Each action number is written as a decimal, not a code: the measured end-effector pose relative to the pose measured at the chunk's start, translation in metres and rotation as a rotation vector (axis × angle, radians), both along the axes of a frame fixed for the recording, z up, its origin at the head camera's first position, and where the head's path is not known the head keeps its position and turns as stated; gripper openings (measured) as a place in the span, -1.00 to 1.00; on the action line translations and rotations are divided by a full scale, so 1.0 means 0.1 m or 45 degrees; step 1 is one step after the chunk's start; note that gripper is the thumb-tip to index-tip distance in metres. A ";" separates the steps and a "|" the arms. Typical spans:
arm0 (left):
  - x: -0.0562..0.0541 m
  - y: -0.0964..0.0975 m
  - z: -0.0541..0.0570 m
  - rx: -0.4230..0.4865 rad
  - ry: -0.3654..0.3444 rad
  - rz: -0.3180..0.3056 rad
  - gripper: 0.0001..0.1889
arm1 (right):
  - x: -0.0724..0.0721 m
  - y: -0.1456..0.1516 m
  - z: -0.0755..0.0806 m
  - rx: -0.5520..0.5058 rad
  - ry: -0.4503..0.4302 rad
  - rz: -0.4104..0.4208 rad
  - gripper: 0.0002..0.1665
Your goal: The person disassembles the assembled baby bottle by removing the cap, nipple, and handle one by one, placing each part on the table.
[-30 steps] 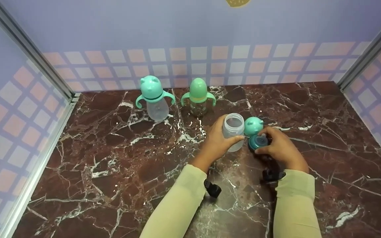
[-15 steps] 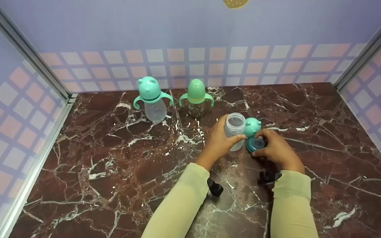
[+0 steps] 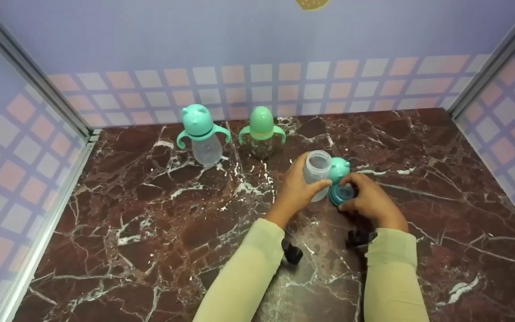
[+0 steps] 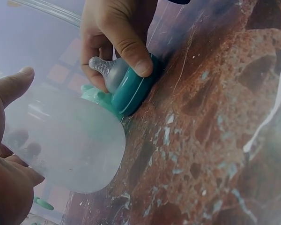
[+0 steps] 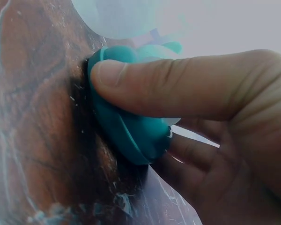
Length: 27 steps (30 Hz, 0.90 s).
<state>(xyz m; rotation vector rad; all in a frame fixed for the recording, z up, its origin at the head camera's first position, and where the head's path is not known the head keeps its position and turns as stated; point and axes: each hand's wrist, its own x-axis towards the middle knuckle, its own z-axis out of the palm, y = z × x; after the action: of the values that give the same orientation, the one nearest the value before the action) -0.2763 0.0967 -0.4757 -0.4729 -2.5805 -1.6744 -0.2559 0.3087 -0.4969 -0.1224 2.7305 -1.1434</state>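
Observation:
My left hand (image 3: 294, 190) grips a frosted clear bottle body (image 3: 318, 176) with no lid, its threaded mouth facing up. Just to its right, my right hand (image 3: 373, 199) pinches a teal collar ring (image 3: 336, 197) between thumb and fingers. A translucent nipple (image 4: 99, 64) sticks up from that ring in the left wrist view. The right wrist view has the thumb lying along the side of the ring, low over the marble surface. Behind the ring stands a mint dome cap (image 3: 340, 167) with small ears, partly hidden by the bottle and fingers.
Two lidded baby bottles with handles stand toward the back: a mint eared one (image 3: 204, 138) and a green round-topped one (image 3: 262, 132). Tiled panels (image 3: 257, 85) enclose the dark red marble tabletop (image 3: 150, 214) at the back and both sides.
The head view has shifted slightly. Against the tabletop, my left hand and the bottle have come a little to the right, closer to the ring. Both grips are unchanged.

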 end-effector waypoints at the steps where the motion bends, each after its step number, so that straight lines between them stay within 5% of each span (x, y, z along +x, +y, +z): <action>1: 0.00 0.00 0.00 -0.001 -0.004 -0.003 -0.16 | 0.00 0.00 0.00 0.006 0.002 0.002 -0.37; 27: 0.00 0.01 0.00 -0.132 0.038 -0.001 -0.15 | 0.00 -0.01 0.01 0.031 0.003 -0.002 -0.35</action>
<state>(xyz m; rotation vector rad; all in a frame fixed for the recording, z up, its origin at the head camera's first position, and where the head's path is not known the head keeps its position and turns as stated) -0.2765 0.0973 -0.4760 -0.4995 -2.6556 -1.5268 -0.2557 0.3080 -0.4958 -0.1180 2.7461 -1.1101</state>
